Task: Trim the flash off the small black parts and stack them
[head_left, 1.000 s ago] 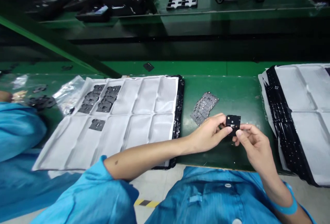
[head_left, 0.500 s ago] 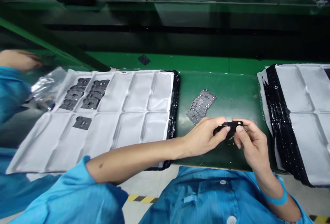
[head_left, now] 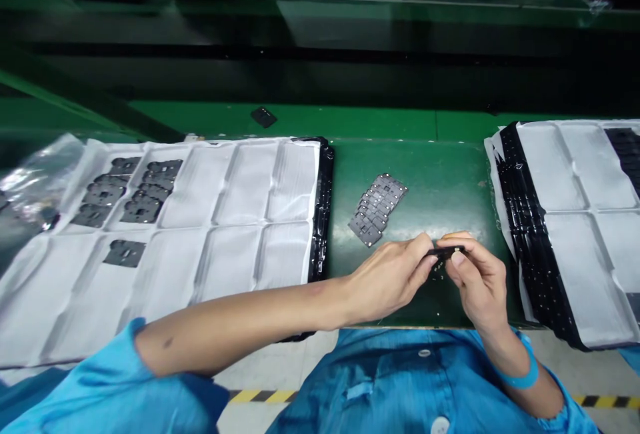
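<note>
Above the green bench point(head_left: 440, 174), left hand point(head_left: 387, 277) and right hand point(head_left: 475, 281) both pinching a small black part point(head_left: 447, 252), left tray point(head_left: 240, 187) holding black plates point(head_left: 145, 191).

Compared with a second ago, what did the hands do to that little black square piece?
The small black part was turned from facing up to edge-on, showing only its thin side. The left hand and right hand kept pinching it; nothing was let go. The fanned row of black parts on the green table, the left tray and the right tray stayed put.
</note>
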Demonstrator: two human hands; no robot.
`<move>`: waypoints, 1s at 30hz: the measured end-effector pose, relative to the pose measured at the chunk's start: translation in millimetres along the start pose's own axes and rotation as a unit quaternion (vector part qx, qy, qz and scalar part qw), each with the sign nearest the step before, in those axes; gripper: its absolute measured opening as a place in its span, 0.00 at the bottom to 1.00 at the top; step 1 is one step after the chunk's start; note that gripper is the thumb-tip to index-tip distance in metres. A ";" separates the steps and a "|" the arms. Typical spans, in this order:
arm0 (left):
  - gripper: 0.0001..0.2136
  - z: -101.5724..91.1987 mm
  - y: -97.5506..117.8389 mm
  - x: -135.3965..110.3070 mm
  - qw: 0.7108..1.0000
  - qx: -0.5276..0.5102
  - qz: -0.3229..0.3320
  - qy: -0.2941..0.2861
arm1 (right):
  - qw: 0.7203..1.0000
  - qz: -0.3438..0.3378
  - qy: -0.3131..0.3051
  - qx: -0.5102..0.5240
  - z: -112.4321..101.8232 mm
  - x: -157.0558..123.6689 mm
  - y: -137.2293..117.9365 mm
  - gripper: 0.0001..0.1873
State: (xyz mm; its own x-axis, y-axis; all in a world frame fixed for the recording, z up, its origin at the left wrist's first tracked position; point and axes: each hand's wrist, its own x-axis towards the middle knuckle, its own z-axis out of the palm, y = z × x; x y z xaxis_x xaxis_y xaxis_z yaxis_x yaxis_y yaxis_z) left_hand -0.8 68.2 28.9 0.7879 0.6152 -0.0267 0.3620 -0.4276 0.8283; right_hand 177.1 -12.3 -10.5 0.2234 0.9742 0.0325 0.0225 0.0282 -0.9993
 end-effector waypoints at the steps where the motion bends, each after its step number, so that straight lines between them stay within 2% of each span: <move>1: 0.07 0.1 0.6 0.0 1.000 -0.001 0.001 -0.001 | 1.000 0.001 0.000 0.000 0.0 -0.1 -0.1 0.13; 8: 0.08 2.0 2.8 -1.9 1.000 -0.005 -0.007 -0.005 | 0.999 0.007 0.015 -0.031 2.1 0.6 -1.4 0.17; 13: 0.09 2.8 1.8 -1.9 1.000 -0.016 -0.005 -0.003 | 0.998 -0.025 0.024 -0.042 4.5 3.6 -4.0 0.15; 19: 0.10 2.7 1.6 -1.3 0.999 -0.037 -0.013 -0.012 | 0.999 -0.007 0.024 -0.036 5.6 3.3 -3.9 0.14; 25: 0.09 0.4 -0.2 -0.2 0.998 -0.054 -0.030 -0.020 | 0.999 0.010 0.012 -0.031 3.6 0.4 -0.4 0.12; 30: 0.08 -0.3 -3.9 0.6 0.998 -0.045 -0.026 -0.029 | 0.998 0.029 -0.030 0.036 -0.9 0.7 1.1 0.13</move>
State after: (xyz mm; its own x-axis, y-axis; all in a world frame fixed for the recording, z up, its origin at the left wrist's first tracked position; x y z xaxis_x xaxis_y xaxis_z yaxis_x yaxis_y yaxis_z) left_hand -1.8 70.4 25.8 0.7981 0.5941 -0.1006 0.3588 -0.3344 0.8715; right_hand 178.1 -11.9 -11.5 0.1627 0.9864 -0.0243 -0.0595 -0.0148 -0.9981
